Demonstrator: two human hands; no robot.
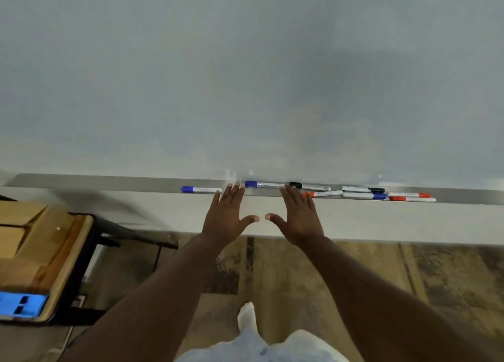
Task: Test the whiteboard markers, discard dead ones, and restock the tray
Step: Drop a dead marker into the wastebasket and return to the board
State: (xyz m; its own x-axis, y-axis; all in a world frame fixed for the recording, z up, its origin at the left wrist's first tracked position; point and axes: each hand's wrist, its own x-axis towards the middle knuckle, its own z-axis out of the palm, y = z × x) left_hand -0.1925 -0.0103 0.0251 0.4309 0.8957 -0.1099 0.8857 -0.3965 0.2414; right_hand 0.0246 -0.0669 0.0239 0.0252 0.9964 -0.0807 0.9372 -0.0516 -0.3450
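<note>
Head view looks down a blank whiteboard to its metal tray. Both hands are stretched forward, palms down, fingers spread and holding nothing. The left hand and right hand sit side by side, thumbs nearly meeting, fingertips reaching the tray's front edge. Markers lie along the tray: a blue one left of the hands, another blue and a black one just beyond the fingertips, and a mixed cluster to the right. A wooden desk stands at left.
</note>
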